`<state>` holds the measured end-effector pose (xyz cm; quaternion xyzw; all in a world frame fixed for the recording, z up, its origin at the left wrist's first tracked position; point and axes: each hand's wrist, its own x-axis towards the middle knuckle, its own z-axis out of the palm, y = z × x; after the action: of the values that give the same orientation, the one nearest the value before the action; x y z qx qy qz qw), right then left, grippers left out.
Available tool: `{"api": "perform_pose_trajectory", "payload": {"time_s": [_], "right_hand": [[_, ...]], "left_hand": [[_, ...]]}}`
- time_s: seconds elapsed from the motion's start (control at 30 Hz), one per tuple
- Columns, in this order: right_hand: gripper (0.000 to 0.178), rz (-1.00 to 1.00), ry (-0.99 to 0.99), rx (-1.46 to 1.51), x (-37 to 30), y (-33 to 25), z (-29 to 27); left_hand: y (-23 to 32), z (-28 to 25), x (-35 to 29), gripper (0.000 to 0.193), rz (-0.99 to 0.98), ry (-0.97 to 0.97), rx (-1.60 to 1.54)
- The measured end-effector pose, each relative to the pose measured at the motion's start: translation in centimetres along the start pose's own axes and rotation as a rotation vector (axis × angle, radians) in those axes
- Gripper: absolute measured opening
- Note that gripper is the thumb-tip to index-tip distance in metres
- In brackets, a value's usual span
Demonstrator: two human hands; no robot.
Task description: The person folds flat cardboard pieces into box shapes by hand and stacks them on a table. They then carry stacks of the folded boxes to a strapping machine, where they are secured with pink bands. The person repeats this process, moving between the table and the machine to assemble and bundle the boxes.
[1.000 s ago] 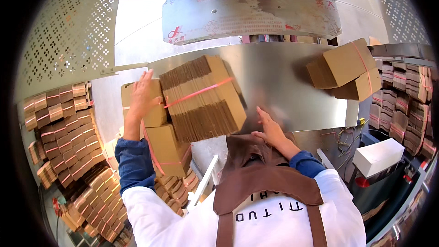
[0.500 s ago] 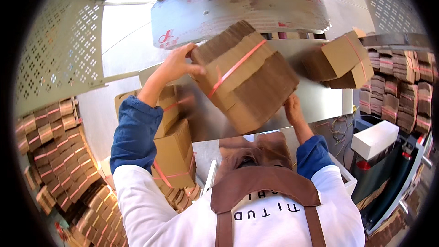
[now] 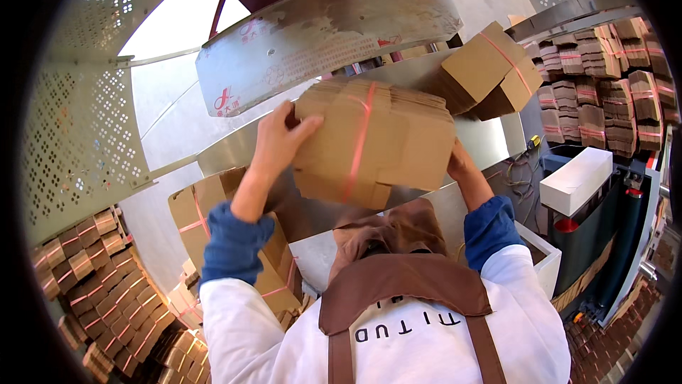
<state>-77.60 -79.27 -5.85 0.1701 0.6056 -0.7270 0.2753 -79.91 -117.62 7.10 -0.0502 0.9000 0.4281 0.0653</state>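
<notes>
A bundle of flat cardboard boxes (image 3: pixel 408 139), tied round with a pink strap, is held up between my two hands over the steel worktable. My left hand (image 3: pixel 278 139) grips its left end, thumb on the upper face and fingers partly hidden behind. At the right end my right hand (image 3: pixel 462 160) is closed on the lower corner, most of its fingers out of sight. The bundle's broad brown face is turned up, with layered edges along its far side. To the right, another strapped cardboard bundle (image 3: pixel 490 71) rests on the table (image 3: pixel 508 135).
Strapped cardboard bundles (image 3: pixel 202 206) stand by my left arm. A metal plate (image 3: pixel 327 32) spans the machine ahead. Stacked bundles (image 3: pixel 106 291) fill the floor at left, and more (image 3: pixel 604 85) stand at right. A white box (image 3: pixel 577 179) sits on equipment at right.
The held bundle has turned from a steep slant to nearly level, its broad face now upward. Both hands have kept hold of it. The whole view has shifted too.
</notes>
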Motion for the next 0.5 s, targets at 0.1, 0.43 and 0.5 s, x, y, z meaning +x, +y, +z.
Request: {"api": "perform_pose_trajectory", "payload": {"time_s": [0.1, 0.43, 0.5], "right_hand": [[0.058, -0.064, -0.054, 0.160, 0.9, -3.6, 0.5], [0.071, -0.378, -0.194, -0.626, -0.1, -6.2, -0.9], [0.074, -0.384, -0.022, -0.604, -0.5, -2.7, -1.6]], "left_hand": [[1.2, 0.5, -7.0, 0.033, 0.281, 0.143, -0.019], [-9.2, 14.5, -17.6, 0.057, -0.307, -0.007, -0.875], [-7.6, 15.3, -16.5, 0.065, -0.391, 0.040, -1.048]]}}
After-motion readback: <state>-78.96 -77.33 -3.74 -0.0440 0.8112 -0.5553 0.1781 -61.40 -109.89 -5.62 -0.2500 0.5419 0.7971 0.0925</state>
